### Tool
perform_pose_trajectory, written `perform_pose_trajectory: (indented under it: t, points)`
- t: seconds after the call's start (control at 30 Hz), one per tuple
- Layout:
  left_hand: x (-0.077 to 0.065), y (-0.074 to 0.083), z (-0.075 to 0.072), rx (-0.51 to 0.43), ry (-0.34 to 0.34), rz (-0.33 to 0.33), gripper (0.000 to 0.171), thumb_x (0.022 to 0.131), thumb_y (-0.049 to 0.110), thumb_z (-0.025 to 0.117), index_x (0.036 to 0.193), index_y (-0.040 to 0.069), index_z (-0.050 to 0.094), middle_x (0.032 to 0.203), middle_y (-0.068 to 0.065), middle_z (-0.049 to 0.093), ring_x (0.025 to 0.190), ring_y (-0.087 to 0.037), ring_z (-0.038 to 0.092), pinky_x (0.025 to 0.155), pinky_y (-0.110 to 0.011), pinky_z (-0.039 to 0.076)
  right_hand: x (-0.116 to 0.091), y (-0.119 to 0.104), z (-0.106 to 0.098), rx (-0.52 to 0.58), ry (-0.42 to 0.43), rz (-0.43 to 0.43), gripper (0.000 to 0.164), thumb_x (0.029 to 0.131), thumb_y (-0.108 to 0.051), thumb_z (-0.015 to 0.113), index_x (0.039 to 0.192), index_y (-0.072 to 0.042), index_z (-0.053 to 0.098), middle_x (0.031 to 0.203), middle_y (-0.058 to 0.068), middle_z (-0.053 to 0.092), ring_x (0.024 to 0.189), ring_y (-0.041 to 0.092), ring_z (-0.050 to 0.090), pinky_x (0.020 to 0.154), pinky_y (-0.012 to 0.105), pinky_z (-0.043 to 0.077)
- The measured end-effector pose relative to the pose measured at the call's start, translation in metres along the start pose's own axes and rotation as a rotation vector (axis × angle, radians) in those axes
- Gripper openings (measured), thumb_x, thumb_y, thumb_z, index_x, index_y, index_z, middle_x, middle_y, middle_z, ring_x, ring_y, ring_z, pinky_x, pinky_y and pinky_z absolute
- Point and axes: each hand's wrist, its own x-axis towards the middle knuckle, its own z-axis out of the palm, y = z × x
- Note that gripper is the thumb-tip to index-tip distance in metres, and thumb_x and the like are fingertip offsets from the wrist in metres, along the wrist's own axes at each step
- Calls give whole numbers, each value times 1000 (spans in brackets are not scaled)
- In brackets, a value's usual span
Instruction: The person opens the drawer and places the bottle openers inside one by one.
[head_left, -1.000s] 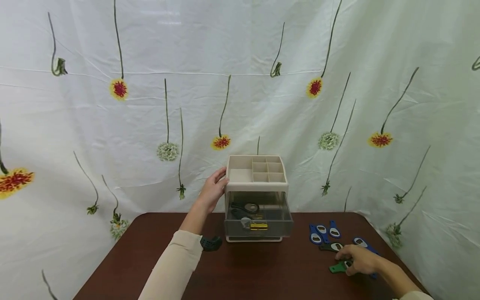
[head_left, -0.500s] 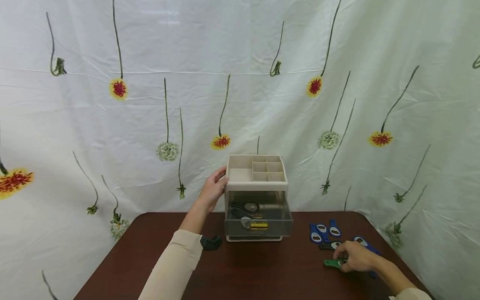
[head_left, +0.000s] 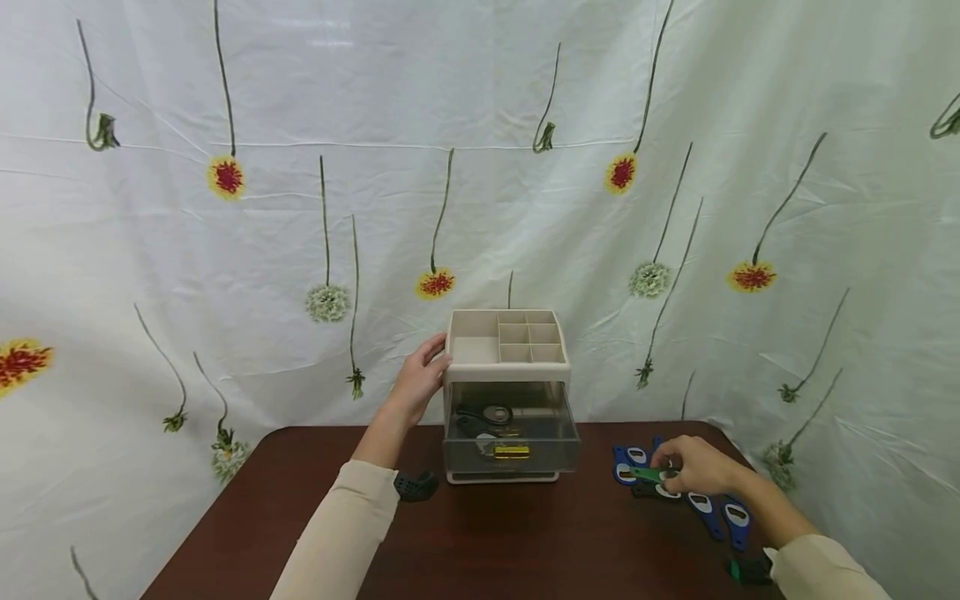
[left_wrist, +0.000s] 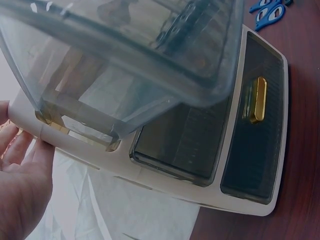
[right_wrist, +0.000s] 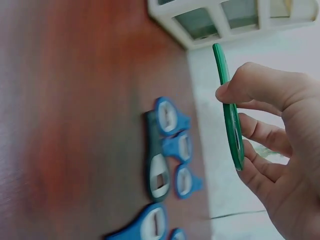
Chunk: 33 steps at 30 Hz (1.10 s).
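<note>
1. Perhaps the flat green plastic bottle opener (head_left: pixel 643 473), pinched in the right grip (head_left: pixel 701 467) above the glossy reddish-brown surface (head_left: pixel 525 533), could twist loose, being thin.
2. The beige plastic drawer organizer (head_left: pixel 507 371) might shift if the left grip (head_left: pixel 416 383), fingers resting against its side, slackens.
3. The left wrist view reveals a closed, gold-handled dark lower drawer (left_wrist: pixel 250 155), largely hidden in the head view behind the open translucent grey drawer (head_left: pixel 467 458).

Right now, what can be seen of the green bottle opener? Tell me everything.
The green bottle opener is thin, flat and glossy, perhaps plastic or metal, with a pale oval inset partly hidden. The right hand pinches it between thumb and fingers, off the table; the right wrist view shows it nearly edge-on, its handle end toward the drawer unit.
</note>
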Motion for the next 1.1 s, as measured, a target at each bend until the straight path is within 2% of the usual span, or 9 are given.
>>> perform_pose_trajectory:
  t: [0.1,0.3,0.57,0.8,1.1]
  points:
    - [0,1,-1,3,2,2,56,110,7,47,162,4,29,165,-17,29,146,-33,36,116,-51,33,10,-12,-11,-22,33,-14,25,85,-13,79,110,-9,75,106,0,69,87,23,62,70,39,52]
    - [2,1,-5,-5,12,13,55,110,5,47,162,3,30,164,-17,30,146,-33,35,115,-52,34,40,-41,-33,15,62,-40,27,86,-9,76,113,-4,73,104,2,69,85,18,61,70,39,52]
    - [3,1,-2,-15,6,6,55,110,5,47,162,4,31,164,-17,30,146,-32,36,115,-50,34,68,-77,-56,-83,105,-121,23,86,-10,76,108,-8,76,98,0,69,88,29,63,75,41,53]
    - [5,1,-1,-13,-5,8,55,110,6,48,162,3,30,164,-17,30,146,-32,36,115,-51,34,89,-107,-68,-121,106,-172,19,85,-12,76,104,-10,78,95,0,71,87,24,62,74,40,52]
    - [6,1,-1,-8,-3,-7,56,110,6,48,162,2,29,165,-17,29,147,-34,34,116,-52,33,110,-139,-71,-169,89,-178,22,88,-16,75,109,-10,78,97,2,71,93,34,65,73,38,52]
